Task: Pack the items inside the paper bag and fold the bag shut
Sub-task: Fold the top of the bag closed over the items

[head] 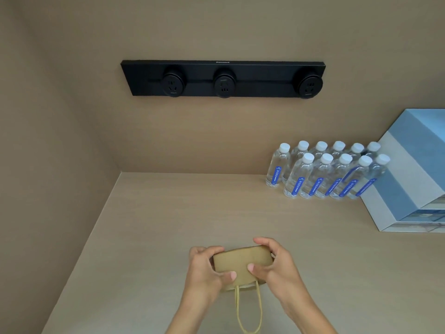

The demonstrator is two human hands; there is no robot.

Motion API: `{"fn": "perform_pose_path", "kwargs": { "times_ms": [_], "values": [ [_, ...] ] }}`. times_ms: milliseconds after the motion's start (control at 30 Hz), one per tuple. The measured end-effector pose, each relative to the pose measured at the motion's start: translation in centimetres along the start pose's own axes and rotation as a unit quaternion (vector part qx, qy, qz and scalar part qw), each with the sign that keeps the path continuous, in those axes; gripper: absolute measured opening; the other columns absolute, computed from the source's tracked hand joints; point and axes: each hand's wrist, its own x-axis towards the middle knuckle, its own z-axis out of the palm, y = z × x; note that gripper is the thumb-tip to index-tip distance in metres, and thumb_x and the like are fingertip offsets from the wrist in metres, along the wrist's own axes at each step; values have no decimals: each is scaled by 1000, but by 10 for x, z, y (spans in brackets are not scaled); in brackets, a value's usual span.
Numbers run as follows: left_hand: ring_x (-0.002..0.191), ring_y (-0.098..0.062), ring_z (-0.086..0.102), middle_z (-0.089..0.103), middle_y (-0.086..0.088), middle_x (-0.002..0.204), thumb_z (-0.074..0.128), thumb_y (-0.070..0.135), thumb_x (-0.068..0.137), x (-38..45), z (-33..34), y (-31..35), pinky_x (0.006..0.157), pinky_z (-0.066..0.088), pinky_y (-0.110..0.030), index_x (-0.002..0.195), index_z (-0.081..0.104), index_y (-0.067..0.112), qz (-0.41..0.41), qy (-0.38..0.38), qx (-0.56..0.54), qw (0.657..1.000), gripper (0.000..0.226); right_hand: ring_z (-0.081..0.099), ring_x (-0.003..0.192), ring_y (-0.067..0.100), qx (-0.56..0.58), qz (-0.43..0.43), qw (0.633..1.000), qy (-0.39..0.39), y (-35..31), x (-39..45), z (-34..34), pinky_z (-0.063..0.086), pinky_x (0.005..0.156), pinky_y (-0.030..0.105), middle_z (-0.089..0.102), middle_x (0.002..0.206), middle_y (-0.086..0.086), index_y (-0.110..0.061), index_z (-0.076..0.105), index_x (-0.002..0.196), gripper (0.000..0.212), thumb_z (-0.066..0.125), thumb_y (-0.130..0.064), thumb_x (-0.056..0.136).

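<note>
Paper bag (pixel 242 262) pinched by left hand (pixel 204 268) and right hand (pixel 277 266), seemingly folded.

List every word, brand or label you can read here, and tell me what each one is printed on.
"Honeywell": small white lettering at the top middle of the black socket strip on the wall.
Blue labels on the water bottles: white print, too small to read.
Blue and white box: no readable text.
Paper bag, held by the left hand and right hand: no print visible.

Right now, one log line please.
stage: folding | paper bag: on table | left hand, right hand: gripping bag
</note>
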Motion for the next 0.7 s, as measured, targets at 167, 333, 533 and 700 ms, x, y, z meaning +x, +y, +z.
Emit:
{"fn": "perform_pose_path", "kwargs": {
  "times_ms": [167, 333, 533, 700],
  "values": [
    [71, -7, 55, 50, -1, 91, 82, -9, 65, 7, 6, -7, 62, 45, -4, 88, 75, 14, 63, 21, 46, 997, 34, 53, 101, 12, -139, -58, 988, 26, 8, 13, 3, 47, 86, 20, 46, 106, 0, -28, 56, 119, 60, 78, -4, 68],
    [79, -6, 56, 53, 4, 89, 78, -11, 69, 11, -1, -22, 69, 40, -1, 81, 77, 18, 95, 33, 54, 993, 32, 50, 99, 23, -122, -75, 990, 13, 20, 19, -9, 42, 89, 29, 46, 95, 2, -29, 70, 85, 35, 84, -7, 61],
    [94, 10, 63, 74, 9, 102, 78, 0, 74, 14, -5, -37, 77, 42, 2, 99, 75, 23, 79, -34, -10, 996, 35, 58, 116, 7, -26, -100, 994, -35, 41, 20, -15, 40, 100, 29, 63, 120, -10, -24, 74, 98, 36, 83, -25, 63],
    [86, -3, 72, 81, 6, 89, 77, 0, 77, 19, -4, -40, 71, 49, -4, 90, 79, 17, 54, -18, -44, 997, 21, 69, 99, 8, 4, -79, 997, -16, 51, 31, -17, 50, 85, 20, 77, 97, -8, -25, 78, 89, 26, 79, -7, 71]
  ]
}}
